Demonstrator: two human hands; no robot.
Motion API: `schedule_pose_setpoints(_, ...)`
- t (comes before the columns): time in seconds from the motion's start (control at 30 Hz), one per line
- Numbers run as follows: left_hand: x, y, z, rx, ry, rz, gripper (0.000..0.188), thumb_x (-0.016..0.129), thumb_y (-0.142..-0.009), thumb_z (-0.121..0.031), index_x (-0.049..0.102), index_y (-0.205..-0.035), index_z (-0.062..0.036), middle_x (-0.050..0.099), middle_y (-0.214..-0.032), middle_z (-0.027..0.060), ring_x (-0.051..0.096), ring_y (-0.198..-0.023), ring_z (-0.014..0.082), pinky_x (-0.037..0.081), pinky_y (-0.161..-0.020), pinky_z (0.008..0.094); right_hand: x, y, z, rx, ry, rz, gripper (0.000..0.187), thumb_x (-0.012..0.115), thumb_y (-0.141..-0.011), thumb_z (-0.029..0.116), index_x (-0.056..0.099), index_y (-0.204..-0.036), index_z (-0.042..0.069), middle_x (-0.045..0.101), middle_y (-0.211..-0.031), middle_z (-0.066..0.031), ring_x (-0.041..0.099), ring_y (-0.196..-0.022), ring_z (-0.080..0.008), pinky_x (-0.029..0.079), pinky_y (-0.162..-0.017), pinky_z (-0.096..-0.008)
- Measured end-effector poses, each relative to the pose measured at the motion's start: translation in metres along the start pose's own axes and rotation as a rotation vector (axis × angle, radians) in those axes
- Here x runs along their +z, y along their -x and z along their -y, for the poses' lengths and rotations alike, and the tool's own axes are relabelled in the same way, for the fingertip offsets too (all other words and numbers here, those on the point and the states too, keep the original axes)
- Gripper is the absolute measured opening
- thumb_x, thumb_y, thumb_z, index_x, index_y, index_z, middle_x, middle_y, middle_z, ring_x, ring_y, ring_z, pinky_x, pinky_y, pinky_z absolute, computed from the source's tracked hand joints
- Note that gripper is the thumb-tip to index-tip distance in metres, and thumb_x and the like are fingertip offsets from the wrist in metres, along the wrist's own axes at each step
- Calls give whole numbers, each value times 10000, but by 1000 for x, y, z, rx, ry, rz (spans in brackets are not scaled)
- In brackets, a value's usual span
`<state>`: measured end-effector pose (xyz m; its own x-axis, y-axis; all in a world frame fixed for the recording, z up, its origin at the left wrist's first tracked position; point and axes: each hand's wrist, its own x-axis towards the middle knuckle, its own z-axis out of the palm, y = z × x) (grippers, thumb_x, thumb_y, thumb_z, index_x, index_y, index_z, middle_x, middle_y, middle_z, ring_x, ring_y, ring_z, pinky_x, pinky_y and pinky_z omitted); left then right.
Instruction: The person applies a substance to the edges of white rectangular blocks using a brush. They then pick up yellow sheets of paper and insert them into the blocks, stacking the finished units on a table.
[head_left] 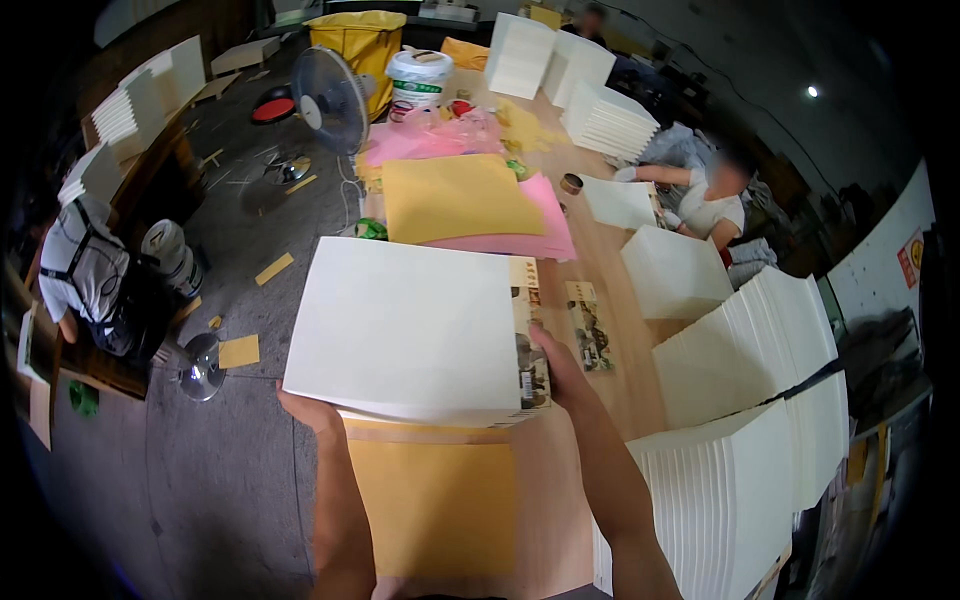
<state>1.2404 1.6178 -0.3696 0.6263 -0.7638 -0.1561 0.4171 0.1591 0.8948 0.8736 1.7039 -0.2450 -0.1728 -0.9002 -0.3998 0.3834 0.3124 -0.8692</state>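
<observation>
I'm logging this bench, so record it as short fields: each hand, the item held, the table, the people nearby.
Left hand: left hand grips the near left corner
Right hand: right hand grips the right side
Held item: white stack, printed strip along its right edge
Near table: yellow sheet
Beyond stack: yellow sheets over pink sheets
Right of table: more white stacks
People: one at right, one at left
</observation>
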Motion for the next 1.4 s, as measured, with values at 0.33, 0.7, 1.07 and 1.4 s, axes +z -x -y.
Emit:
schedule_pose_setpoints(0.33,15,3,-8,163,-277,-158,382,448,-988,-248,530,-1142,92,621,-1107,193,663,-910,268,586,-749,393,-3,1,-3,5,-67,-1,518,606,-959,411,622,-1204,-46,687,-1083,-90,659,-929,-156,517,-799,-301)
schedule_pose_setpoints(0.7,-1,2,-26,-60,50,162,623,374,-1015,-505,471,-1344,16,529,-1355,154,541,-1213,274,464,-988,415,-26,3,-9,-233,241,-231,502,581,-973,456,652,-1185,6,690,-1070,-61,658,-967,-173,517,-816,-323)
schedule_pose_setpoints(1.07,3,-51,-82,-531,-102,913,933,366,-901,-778,458,-1432,-16,531,-1420,87,479,-1308,254,331,-1113,410,-10,14,-76,-361,-274,-52,655,352,-1049,502,342,-1508,36,390,-1532,-90,342,-1419,-225,262,-1164,-359)
schedule_pose_setpoints(1.4,-30,-75,-68,-402,-8,619,746,382,-984,-623,491,-1391,-6,559,-1371,120,485,-1299,286,350,-1104,414,-19,29,-117,-249,-327,-286,594,351,-1047,510,468,-1436,76,507,-1438,-77,442,-1338,-199,321,-1130,-349)
